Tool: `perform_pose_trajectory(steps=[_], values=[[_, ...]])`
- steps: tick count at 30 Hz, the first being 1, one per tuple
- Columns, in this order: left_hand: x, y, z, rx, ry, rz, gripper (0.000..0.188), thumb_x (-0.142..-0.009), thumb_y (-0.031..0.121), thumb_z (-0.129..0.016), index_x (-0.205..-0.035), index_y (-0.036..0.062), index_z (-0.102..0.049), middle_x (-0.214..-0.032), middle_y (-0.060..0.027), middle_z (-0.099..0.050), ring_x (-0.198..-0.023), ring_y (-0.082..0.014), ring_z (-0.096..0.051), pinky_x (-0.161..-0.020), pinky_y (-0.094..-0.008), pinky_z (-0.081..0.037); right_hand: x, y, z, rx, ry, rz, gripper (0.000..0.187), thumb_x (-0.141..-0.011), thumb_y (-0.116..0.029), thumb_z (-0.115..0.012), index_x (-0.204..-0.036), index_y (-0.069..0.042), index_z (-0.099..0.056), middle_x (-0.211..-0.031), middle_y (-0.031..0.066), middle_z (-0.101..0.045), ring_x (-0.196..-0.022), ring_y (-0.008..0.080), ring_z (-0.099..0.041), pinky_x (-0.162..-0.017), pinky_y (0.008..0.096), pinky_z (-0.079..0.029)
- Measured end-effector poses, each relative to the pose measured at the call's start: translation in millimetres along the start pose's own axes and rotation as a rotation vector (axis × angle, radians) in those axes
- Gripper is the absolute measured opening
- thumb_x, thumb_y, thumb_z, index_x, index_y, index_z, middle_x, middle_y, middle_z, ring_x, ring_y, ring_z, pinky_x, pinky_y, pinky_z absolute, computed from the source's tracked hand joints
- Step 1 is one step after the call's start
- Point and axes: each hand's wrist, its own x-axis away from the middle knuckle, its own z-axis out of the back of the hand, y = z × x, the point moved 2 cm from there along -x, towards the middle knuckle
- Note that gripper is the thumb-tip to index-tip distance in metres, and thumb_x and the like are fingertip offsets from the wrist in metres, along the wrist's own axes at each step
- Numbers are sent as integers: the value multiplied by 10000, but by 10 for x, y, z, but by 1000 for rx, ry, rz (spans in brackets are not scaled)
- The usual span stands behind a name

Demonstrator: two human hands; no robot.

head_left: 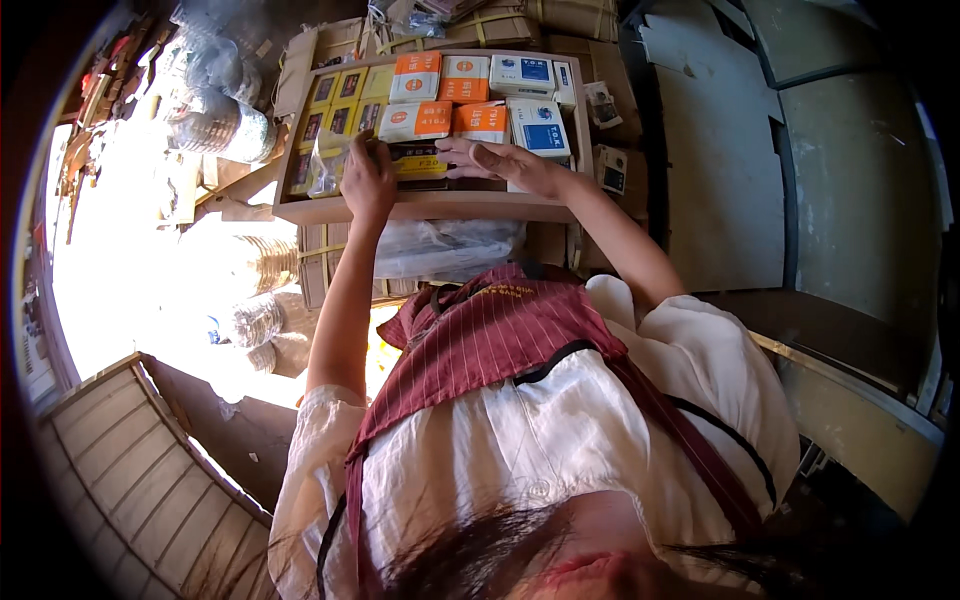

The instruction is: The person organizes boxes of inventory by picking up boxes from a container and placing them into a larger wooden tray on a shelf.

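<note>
**Sorting small boxes in a shallow wooden tray**

Here, a person in a white blouse and striped maroon apron is reaching both arms up toward the upper middle of the frame, where a shallow rectangular wooden tray [345, 210] is sitting on stacked cardboard.

The left hand [366, 178] is resting on a flat yellow-and-black cardboard box [418, 162] at the tray's front row, fingers curled together over its left end; whether they are truly gripping it cannot be told. The right hand [505, 160] is lying beside it, fingers spread flat and apart, pressing on the same row near a white-and-blue square box [540, 130].

Judging from this, the step is going best if the flat hand is steadying the neighbouring boxes while the other is sliding one box squarely, keeping rows from toppling.

Packages by place:
- Upper centre: orange-and-white rectangular boxes [416, 76] in two rows.
- Upper right of the tray: more white boxes with blue panels [522, 72].
- Left columns: small yellow boxes with dark square windows [340, 100].
- Front left corner: a crinkled clear plastic bag [325, 165].
- Right of the tray: two small loose cartons [608, 168] on cardboard.

Bright sunlight is washing out the left of the frame.
</note>
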Motion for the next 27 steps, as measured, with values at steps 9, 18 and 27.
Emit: perform_pose_trajectory(steps=[9, 18, 27], values=[[24, -37, -100, -73, -21, -62, 150, -914, 225, -570, -1014, 138, -638, -989, -90, -658, -902, -333, -629, -731, -443, -504, 353, 490, 974, 1547, 480, -195, 604, -797, -196, -700, -1338, -12, -505, -1417, 195, -490, -1355, 307, -432, -1097, 401, -393], [15, -38, -83, -63, -10, -123, 109, -884, 196, -591, -958, 152, -659, -981, -81, -646, -881, -343, -622, -723, -443, -494, 866, 714, 1610, 349, 1028, 284, 700, -754, -348, -792, -1364, -109, -544, -1411, 151, -507, -1365, 261, -404, -1109, 369, -338], [14, 3, -95, -80, -58, -122, 139, -888, 171, -581, -1002, 118, -640, -1000, -103, -631, -941, -355, -596, -793, -449, -475, 743, 725, 1138, 1364, 646, -292, 551, -701, -531, -783, -1065, -118, -750, -1594, 154, -204, -1495, 322, -30, -1150, 630, -23]])
